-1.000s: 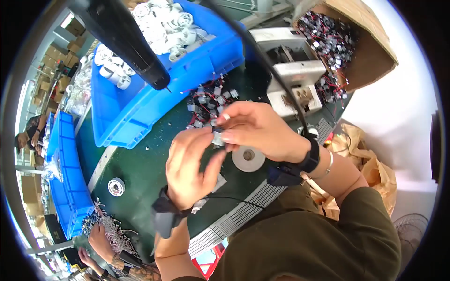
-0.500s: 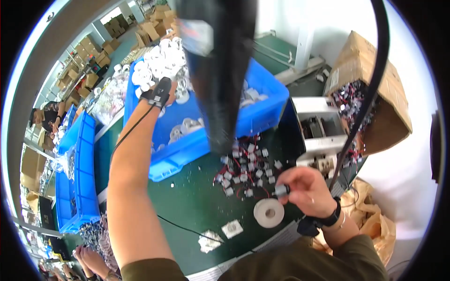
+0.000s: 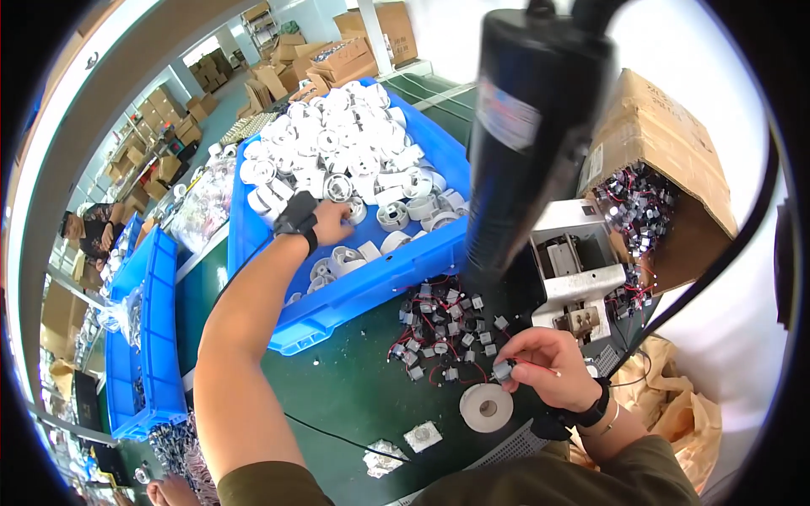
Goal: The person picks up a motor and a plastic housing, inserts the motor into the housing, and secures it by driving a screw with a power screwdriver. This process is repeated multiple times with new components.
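Note:
My left hand [image 3: 332,223] reaches into a blue plastic bin [image 3: 371,285], its fingers bent and apart beside a white ring-shaped plastic part [image 3: 357,210]. Nothing shows clearly between finger and thumb. Many similar white parts [image 3: 325,135] are heaped towards the bin's far end. At the right, above the green table, my right hand [image 3: 553,371] pinches a small grey motor [image 3: 504,369] with a red wire between thumb and fingers. A loose pile of similar wired motors [image 3: 447,325] lies just left of it. Below the hand, a white roll [image 3: 487,407] lies flat.
A black cylindrical tool [image 3: 536,126] hangs in front of the bin. Beyond my right hand stand a metal fixture [image 3: 582,287] and a tipped cardboard box [image 3: 675,126] spilling wired motors. Other blue bins [image 3: 156,337] and a co-worker [image 3: 93,228] are at the left.
My left hand has come nearer within the bin, away from the heap's far part. The black tool appears further right and hides less of the bin. My right hand still holds the motor.

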The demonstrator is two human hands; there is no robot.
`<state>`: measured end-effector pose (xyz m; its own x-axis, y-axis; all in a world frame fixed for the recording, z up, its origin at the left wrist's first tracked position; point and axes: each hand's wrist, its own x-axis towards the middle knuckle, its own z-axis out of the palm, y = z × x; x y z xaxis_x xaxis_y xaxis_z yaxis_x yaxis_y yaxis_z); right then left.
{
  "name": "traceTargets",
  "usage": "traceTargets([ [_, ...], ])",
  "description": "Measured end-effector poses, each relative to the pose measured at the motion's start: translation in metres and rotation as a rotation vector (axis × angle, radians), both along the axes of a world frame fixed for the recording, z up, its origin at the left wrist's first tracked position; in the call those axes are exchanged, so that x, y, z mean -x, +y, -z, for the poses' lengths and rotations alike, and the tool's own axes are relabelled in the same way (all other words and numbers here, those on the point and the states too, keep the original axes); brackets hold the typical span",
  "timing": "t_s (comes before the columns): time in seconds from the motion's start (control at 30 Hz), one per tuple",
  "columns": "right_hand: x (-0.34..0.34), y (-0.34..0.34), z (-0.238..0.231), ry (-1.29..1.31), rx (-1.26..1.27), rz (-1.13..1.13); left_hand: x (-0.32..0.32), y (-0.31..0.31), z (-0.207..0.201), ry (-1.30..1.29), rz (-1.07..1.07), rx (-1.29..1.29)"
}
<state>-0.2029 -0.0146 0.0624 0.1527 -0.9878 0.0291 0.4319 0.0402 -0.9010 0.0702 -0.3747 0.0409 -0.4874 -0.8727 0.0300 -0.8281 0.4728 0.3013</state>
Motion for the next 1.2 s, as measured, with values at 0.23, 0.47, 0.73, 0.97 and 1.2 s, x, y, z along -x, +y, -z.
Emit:
traceTargets([
  [0.23,-0.002,0.017,0.004,-0.088,0.039,-0.021,0.017,0.01,-0.009,-0.377,0.211,0.018],
  [0.47,-0.008,0.026,0.007,-0.082,0.115,-0.013,-0.025,0.015,-0.018,0.176,0.382,0.06],
  [0.73,-0.001,0.028,0.016,0.011,0.211,0.097,-0.042,0.231,-0.074,0.938,-0.149,0.176],
  [0.97,0.01,0.028,0.003,0.159,0.114,0.129,0.053,0.343,-0.03,0.49,0.34,-0.01],
  [1.2,0.019,0.051,0.005,0.348,0.078,0.052,0.079,0.36,-0.014,0.198,0.397,0.026],
])
